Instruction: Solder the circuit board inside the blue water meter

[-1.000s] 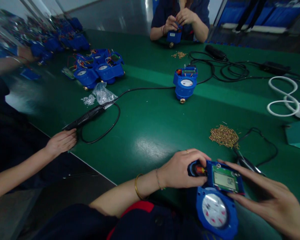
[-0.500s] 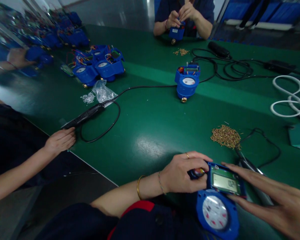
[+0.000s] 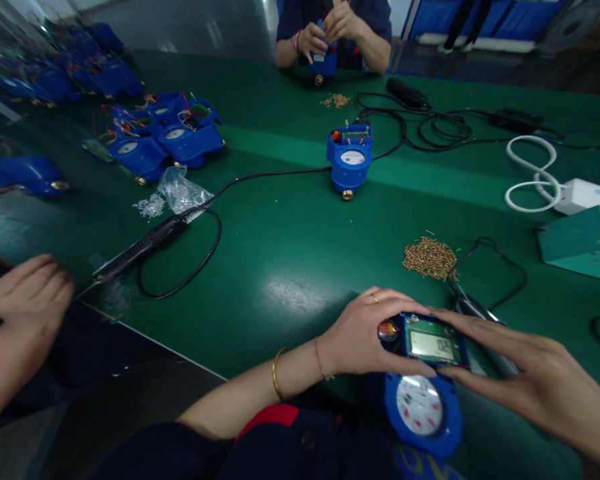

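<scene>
Two hands grip one blue plastic water meter [image 3: 423, 393] at green table's [image 3: 290, 247] near edge: left hand [image 3: 365, 333] clamped on its left side, right hand [image 3: 525, 383] fingers spread along its right; LCD reads "02".

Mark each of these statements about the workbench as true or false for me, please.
1. Both hands rest on the blue meter with the lit display. True: left hand, right hand.
2. The pile of brass screws lies left of the left hand. False: it lies beyond the right hand.
3. A lone meter stands mid-table. True.
4. The white cable is coiled around that lone meter. False: it lies at the right, by a white box.
5. The black screwdriver lies unheld. True.
</scene>
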`<state>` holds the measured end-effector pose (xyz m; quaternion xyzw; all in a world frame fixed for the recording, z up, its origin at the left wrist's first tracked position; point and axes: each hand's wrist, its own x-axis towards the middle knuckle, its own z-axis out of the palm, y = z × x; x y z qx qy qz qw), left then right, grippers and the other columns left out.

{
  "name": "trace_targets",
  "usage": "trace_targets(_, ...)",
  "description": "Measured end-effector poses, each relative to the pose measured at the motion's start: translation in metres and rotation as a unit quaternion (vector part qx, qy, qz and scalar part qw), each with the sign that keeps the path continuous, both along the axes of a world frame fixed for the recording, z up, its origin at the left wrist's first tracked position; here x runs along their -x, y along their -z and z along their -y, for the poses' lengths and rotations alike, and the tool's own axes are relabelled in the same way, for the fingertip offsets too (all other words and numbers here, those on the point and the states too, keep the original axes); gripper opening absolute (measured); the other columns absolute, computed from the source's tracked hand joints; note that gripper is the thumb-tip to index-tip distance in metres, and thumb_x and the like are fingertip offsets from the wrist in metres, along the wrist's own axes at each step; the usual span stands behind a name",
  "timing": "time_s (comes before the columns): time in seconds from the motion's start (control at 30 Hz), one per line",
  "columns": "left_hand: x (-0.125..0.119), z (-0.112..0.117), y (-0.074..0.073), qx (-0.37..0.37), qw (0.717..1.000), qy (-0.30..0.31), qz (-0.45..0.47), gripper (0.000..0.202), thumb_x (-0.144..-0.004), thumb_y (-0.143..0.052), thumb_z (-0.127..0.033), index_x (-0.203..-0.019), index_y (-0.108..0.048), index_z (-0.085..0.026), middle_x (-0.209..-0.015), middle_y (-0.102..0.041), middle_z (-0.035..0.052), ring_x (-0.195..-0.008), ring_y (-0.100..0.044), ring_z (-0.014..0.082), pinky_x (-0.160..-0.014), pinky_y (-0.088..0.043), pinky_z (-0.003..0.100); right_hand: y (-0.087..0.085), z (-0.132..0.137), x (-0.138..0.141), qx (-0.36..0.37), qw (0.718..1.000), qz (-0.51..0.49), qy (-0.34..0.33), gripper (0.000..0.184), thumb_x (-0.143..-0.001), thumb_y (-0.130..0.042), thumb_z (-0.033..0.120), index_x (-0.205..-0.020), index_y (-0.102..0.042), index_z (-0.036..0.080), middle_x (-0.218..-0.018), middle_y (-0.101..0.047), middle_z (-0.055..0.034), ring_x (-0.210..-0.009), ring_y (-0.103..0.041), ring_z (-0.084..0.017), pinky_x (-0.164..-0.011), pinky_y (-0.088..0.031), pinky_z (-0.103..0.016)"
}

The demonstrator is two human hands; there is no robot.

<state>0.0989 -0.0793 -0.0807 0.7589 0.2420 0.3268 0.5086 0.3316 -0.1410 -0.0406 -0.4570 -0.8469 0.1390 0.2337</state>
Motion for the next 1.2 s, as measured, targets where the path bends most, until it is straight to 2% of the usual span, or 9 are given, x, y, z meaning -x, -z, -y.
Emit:
trace_targets(0.27,0.001,-0.002,-0.005,0.008,1.000,0.012,-0.010,0.058,-0.070,-0.083,-0.036,-0.120,-0.060,-0.018,-0.132,-0.066,0.0116,-0.123,-0.062,0.0235,-0.107,-0.046,0.038,0.019,0.016,-0.002,0.109,0.986,-0.088,0.094,0.066,-0.086,-0.076,0.040,-0.146,-0.048,0.032,-0.135,-0.061,-0.0035,-0.119,-0.062,-0.025,-0.104,-0.051,-0.036)
trace_targets(0.4,0.002,-0.003,-0.009,0.032,0.998,0.006,-0.048,0.054,-0.068,-0.084,-0.032,-0.116,-0.061,-0.020,-0.122,-0.071,0.0077,-0.112,-0.066,0.0238,-0.101,-0.048,0.040,0.028,0.035,0.002,0.194,0.938,-0.237,0.165,0.078,-0.087,-0.076,0.041,-0.153,-0.035,0.032,-0.153,-0.041,-0.0086,-0.131,-0.051,-0.028,-0.109,-0.045,-0.040)
trace_targets(0.43,0.002,-0.003,-0.010,0.039,0.998,0.004,-0.053,0.054,-0.067,-0.084,-0.032,-0.115,-0.062,-0.020,-0.120,-0.071,0.0072,-0.110,-0.066,0.0240,-0.099,-0.048,0.040,0.030,0.041,0.005,0.191,0.924,-0.277,0.182,0.074,-0.089,-0.074,0.037,-0.152,-0.037,0.032,-0.153,-0.041,-0.0090,-0.130,-0.053,-0.027,-0.107,-0.047,-0.039)
trace_targets(0.5,0.002,-0.004,-0.010,0.051,0.997,0.002,-0.055,0.053,-0.067,-0.085,-0.031,-0.114,-0.062,-0.020,-0.119,-0.071,0.0067,-0.108,-0.066,0.0244,-0.097,-0.049,0.041,0.034,0.054,0.013,0.150,0.910,-0.315,0.226,0.056,-0.093,-0.069,0.026,-0.145,-0.048,0.030,-0.143,-0.054,-0.0086,-0.121,-0.061,-0.024,-0.102,-0.052,-0.035)
trace_targets(0.6,0.003,-0.003,-0.008,0.066,0.997,0.003,-0.052,0.053,-0.067,-0.084,-0.027,-0.115,-0.062,-0.021,-0.119,-0.070,0.0063,-0.110,-0.065,0.0250,-0.098,-0.048,0.041,0.039,0.069,0.031,0.035,0.908,-0.272,0.317,0.034,-0.094,-0.065,0.017,-0.126,-0.066,0.024,-0.118,-0.070,-0.0055,-0.103,-0.070,-0.018,-0.096,-0.056,-0.024)
trace_targets(0.67,0.003,-0.003,-0.007,0.074,0.996,0.004,-0.049,0.053,-0.068,-0.085,-0.027,-0.116,-0.062,-0.022,-0.121,-0.069,0.0061,-0.113,-0.063,0.0250,-0.101,-0.047,0.042,0.041,0.074,0.043,-0.036,0.909,-0.227,0.348,0.031,-0.093,-0.063,0.012,-0.122,-0.069,0.022,-0.115,-0.072,-0.0041,-0.101,-0.071,-0.015,-0.097,-0.054,-0.020)
trace_targets(0.77,0.003,-0.002,-0.007,0.090,0.995,0.003,-0.049,0.054,-0.069,-0.086,-0.028,-0.117,-0.062,-0.023,-0.122,-0.068,0.0055,-0.115,-0.062,0.0245,-0.102,-0.046,0.040,0.044,0.074,0.056,-0.094,0.927,-0.182,0.313,0.040,-0.092,-0.060,0.005,-0.129,-0.065,0.020,-0.126,-0.067,-0.0057,-0.110,-0.067,-0.016,-0.105,-0.050,-0.025)
trace_targets(0.9,0.002,0.001,-0.009,0.133,0.990,-0.006,-0.054,0.052,-0.070,-0.085,-0.029,-0.116,-0.062,-0.023,-0.120,-0.068,0.0044,-0.112,-0.063,0.0235,-0.098,-0.047,0.037,0.047,0.072,0.065,-0.111,0.940,-0.168,0.276,0.045,-0.091,-0.059,0.002,-0.133,-0.062,0.018,-0.133,-0.062,-0.0077,-0.118,-0.063,-0.017,-0.109,-0.047,-0.028)
trace_targets(1.2,0.005,0.003,-0.002,0.211,0.976,-0.002,-0.048,0.056,-0.069,-0.086,-0.032,-0.119,-0.063,-0.025,-0.114,-0.067,0.0047,-0.108,-0.064,0.0254,-0.096,-0.047,0.038,0.070,0.083,0.085,-0.085,0.906,-0.244,0.336,0.045,-0.096,-0.054,0.010,-0.140,-0.056,0.022,-0.139,-0.058,-0.0043,-0.126,-0.057,-0.016,-0.111,-0.043,-0.026)
